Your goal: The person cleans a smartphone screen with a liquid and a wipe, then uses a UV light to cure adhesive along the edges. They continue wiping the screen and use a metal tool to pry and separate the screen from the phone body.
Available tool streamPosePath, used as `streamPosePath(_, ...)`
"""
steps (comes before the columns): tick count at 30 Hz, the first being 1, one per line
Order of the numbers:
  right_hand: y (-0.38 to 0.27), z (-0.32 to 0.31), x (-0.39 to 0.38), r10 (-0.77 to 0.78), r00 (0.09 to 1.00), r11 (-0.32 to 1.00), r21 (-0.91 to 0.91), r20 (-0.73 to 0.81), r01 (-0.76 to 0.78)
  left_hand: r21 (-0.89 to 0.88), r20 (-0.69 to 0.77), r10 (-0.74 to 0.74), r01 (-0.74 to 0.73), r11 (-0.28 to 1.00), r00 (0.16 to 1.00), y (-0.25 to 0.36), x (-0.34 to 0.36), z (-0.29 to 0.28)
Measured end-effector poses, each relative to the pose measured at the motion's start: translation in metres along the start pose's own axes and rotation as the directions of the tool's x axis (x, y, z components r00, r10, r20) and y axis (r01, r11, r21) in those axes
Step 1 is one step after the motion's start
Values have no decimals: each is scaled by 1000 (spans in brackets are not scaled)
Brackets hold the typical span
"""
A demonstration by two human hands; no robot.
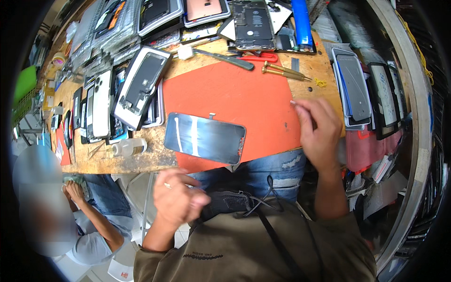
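Note:
A phone screen (205, 139) with a dark glossy face lies tilted on the orange-red mat (268, 117), a short flex cable (212, 115) sticking out of its far edge. My right hand (320, 134) hovers over the mat's right side, with thumb and forefinger pinched on a small light-coloured piece (292, 102) too tiny to identify. Off the table's front edge, below the screen, is my left hand (176, 197), its fingers curled and partly blurred. Whatever it may hold is hidden. Neither hand touches the screen.
Brass-coloured screwdrivers (284, 71) and a grey-handled tool (230, 58) lie beyond the mat. Phone parts (143, 87) crowd the left, near a clear bottle (129, 147). Stacked plastic trays (101, 42) stand at the back. Another person (96, 221) sits at lower left.

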State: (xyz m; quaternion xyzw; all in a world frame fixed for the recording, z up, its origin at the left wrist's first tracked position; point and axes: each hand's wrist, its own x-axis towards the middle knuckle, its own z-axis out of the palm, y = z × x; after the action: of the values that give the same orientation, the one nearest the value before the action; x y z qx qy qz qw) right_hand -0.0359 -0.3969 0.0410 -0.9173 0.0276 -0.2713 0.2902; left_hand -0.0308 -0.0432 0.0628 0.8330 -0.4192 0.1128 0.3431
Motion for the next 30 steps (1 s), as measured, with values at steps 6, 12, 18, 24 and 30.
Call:
streamPosePath(6,-28,-4,12,-129,987,990,68,92,123,-124,-262,-382,362,924,886,6,-33,-7)
streamPosePath(12,-90,28,2,-298,860,952,61,413,301,-557,-60,-100,50,829,993,48,28,-32)
streamPosePath(18,-103,29,-8,-286,833,940,-31,474,341,-405,-522,33,-281,870,852,81,52,-29)
streamPosePath(24,-103,27,-18,-238,857,966,24,456,256,-283,-60,-47,28,959,997,29,-4,-48)
streamPosePath(30,-103,25,-19,-273,875,953,-10,401,302,-107,-265,-560,554,826,785,1,-35,-13)
